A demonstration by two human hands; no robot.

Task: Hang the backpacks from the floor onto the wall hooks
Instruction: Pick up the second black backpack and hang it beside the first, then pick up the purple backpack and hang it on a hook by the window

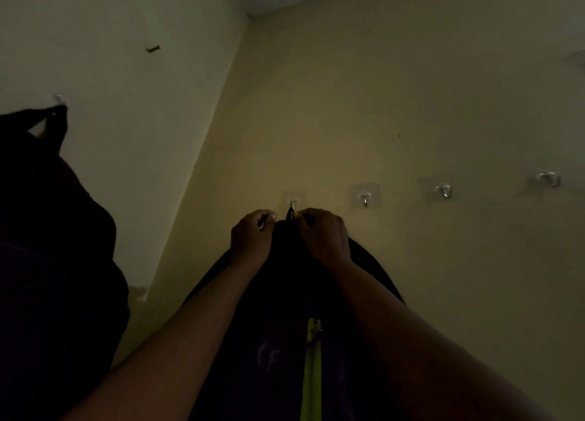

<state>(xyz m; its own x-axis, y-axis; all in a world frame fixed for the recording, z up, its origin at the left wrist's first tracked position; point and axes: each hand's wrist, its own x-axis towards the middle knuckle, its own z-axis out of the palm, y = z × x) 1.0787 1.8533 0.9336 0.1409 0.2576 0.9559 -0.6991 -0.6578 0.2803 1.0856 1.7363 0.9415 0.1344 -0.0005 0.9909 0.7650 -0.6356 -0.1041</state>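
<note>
A dark backpack [278, 341] with a bright green stripe is held up against the yellow wall. My left hand [251, 237] and my right hand [324, 235] both grip its top, either side of its black hang loop [289, 214]. The loop sits right at the leftmost clear adhesive hook [292, 203]; whether it rests on the hook I cannot tell. Another dark backpack [53, 246] hangs at the left from a hook [59, 99] on the adjoining wall.
Three more clear adhesive hooks [365, 197], [443, 191], [547, 179] line the wall to the right, all bare. The walls meet in a corner [202, 154] left of my hands. A small dark mark [153, 49] sits high on the left wall. The room is dim.
</note>
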